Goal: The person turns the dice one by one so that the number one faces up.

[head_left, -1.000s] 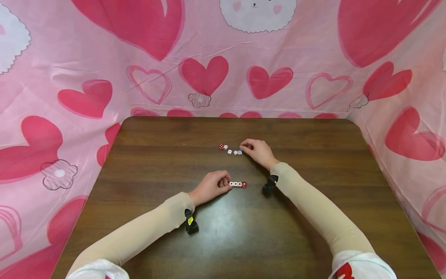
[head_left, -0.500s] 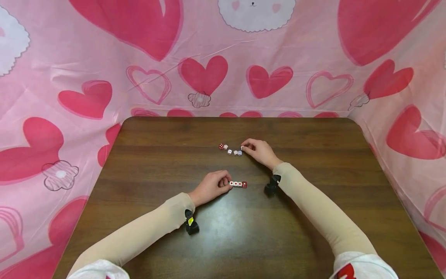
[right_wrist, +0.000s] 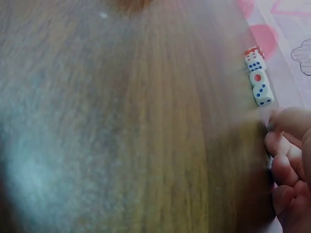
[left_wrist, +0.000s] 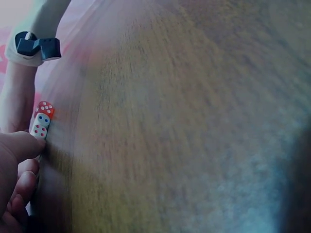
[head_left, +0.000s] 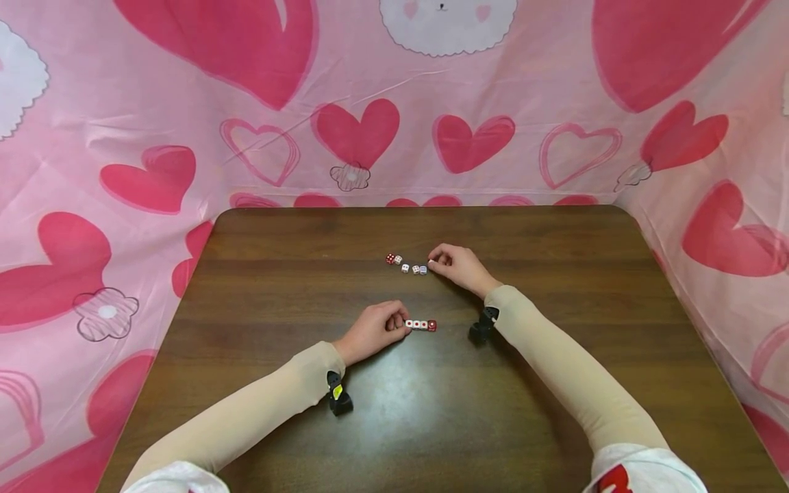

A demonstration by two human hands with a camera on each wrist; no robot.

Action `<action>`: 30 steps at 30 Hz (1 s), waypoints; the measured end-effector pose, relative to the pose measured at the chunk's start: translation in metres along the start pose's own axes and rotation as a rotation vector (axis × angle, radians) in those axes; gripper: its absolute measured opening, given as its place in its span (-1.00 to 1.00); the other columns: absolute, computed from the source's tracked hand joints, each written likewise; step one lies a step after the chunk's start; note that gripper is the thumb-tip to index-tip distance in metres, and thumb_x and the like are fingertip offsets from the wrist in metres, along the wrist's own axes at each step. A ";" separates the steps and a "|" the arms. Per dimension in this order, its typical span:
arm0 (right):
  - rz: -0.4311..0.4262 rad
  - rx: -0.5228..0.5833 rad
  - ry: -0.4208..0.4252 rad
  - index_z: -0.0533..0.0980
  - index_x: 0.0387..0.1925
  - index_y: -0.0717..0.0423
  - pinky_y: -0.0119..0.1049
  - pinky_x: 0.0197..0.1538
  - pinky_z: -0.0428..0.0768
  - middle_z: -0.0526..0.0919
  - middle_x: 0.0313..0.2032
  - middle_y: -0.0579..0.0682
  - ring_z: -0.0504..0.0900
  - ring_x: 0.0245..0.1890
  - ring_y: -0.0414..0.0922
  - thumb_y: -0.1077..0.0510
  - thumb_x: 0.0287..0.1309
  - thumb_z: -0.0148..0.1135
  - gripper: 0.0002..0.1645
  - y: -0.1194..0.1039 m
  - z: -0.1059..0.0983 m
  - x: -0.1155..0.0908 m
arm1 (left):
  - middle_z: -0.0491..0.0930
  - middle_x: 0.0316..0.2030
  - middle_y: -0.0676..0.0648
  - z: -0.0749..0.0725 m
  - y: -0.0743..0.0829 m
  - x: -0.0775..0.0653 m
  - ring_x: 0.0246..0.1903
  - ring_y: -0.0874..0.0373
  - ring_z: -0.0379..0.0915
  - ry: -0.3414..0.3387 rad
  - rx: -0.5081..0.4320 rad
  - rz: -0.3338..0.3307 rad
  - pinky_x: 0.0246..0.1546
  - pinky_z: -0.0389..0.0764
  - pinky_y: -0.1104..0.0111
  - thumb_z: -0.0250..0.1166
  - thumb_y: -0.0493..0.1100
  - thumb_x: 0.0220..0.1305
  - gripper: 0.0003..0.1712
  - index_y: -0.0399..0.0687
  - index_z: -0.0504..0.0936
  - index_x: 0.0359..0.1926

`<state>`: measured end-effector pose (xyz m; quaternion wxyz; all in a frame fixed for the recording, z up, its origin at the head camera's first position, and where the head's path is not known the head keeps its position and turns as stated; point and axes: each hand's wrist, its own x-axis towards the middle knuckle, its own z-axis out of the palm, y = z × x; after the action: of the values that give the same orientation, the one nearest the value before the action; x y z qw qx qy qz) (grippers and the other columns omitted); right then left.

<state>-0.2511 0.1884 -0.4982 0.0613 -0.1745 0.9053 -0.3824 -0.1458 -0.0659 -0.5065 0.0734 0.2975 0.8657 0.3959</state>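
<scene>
Three white dice [head_left: 417,324] and a red die [head_left: 432,326] form a straight row near the table's middle, red at the right end. My left hand [head_left: 372,331] holds the row's left end, thumb on the near side and index finger behind. In the left wrist view its thumb overlaps the nearest white die [left_wrist: 39,131]. Farther back, my right hand [head_left: 461,268] pinches a small white die [head_left: 431,262] between thumb and index finger, mostly covered by the fingertips. Left of it lie several loose dice, among them a white die [head_left: 405,268] and a red die [head_left: 390,259].
The brown wooden table [head_left: 296,267] carries all the dice. Pink heart-print cloth [head_left: 246,82] hangs behind it and along both sides. A black wrist camera [head_left: 337,394] is strapped to the left wrist, another black camera [head_left: 483,326] to the right.
My right hand has shifted slightly right, drawing the pinched die away from the loose dice; less of that die shows now. My left hand stays at the row.
</scene>
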 end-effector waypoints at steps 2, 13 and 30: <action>-0.001 0.000 -0.008 0.64 -0.03 0.16 -0.24 -0.22 0.48 0.64 -0.41 -0.02 0.54 -0.40 -0.14 0.15 0.31 0.39 -0.75 0.000 0.000 0.000 | 0.55 -0.40 0.12 0.001 -0.001 0.000 -0.43 0.34 0.41 0.002 -0.001 0.002 -0.33 0.47 0.45 0.46 -0.20 0.31 -0.85 -0.03 0.63 -0.19; -0.001 -0.009 0.004 0.65 -0.04 0.16 -0.22 -0.22 0.48 0.64 -0.41 -0.02 0.54 -0.40 -0.12 0.12 0.40 0.31 -0.78 -0.001 -0.002 -0.004 | 0.55 -0.40 0.13 0.003 -0.003 -0.001 -0.44 0.33 0.40 0.002 -0.009 -0.011 -0.34 0.46 0.44 0.46 -0.21 0.32 -0.86 -0.03 0.64 -0.19; -0.035 -0.026 -0.003 0.65 0.01 0.16 -0.24 -0.24 0.48 0.64 -0.41 -0.02 0.54 -0.41 -0.13 0.12 0.40 0.32 -0.75 0.004 -0.003 -0.003 | 0.55 -0.39 0.12 0.002 -0.001 -0.001 -0.44 0.33 0.39 0.011 -0.010 0.003 -0.34 0.46 0.44 0.46 -0.22 0.32 -0.86 -0.04 0.64 -0.19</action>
<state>-0.2501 0.1941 -0.4991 0.0539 -0.1915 0.9069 -0.3715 -0.1444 -0.0657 -0.5090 0.0697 0.2964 0.8635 0.4020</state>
